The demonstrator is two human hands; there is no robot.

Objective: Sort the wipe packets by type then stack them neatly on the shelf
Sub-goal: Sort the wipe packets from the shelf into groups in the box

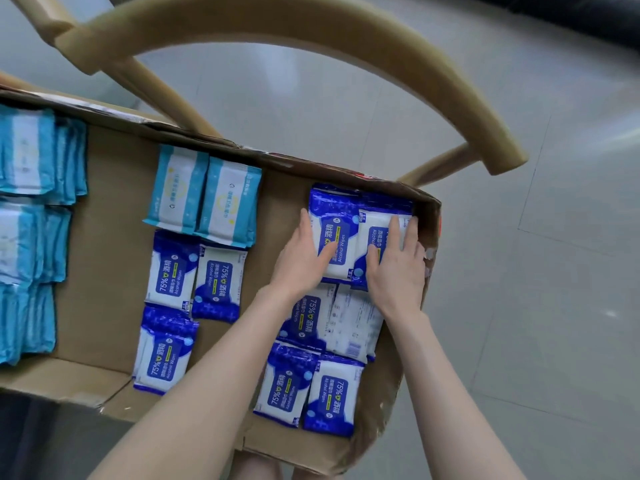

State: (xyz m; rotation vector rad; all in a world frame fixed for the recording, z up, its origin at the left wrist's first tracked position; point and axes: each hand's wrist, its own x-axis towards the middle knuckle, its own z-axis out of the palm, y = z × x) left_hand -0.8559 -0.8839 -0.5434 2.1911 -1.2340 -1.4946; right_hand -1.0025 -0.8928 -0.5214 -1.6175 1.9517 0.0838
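- Two bare forearms point(207, 375) are being reached from the bottom edge into a shallow cardboard box point(104, 258).
- The left hand point(299, 263) is being laid open against the left side of two dark blue packets point(337, 220) in the box's far right corner. Its fingers are straight and its thumb is being rested across the left packet's label.
- The right hand point(394, 268) is being pressed flat on the right packet of the two, fingers straight, nothing being gripped.
- More dark blue packets are being kept in pairs on the right side, nearer the camera. One white-backed packet point(353, 323) is being partly covered by the wrists.
- Another group of the dark blue kind is being shown in the box's middle. Two light blue packets point(204, 195) are lying just beyond it, touching side by side.
- Stacks point(31, 202) of the light blue kind are being kept along the left end.
- A wooden chair point(277, 26) is being seen behind the box, above a grey floor point(554, 306).
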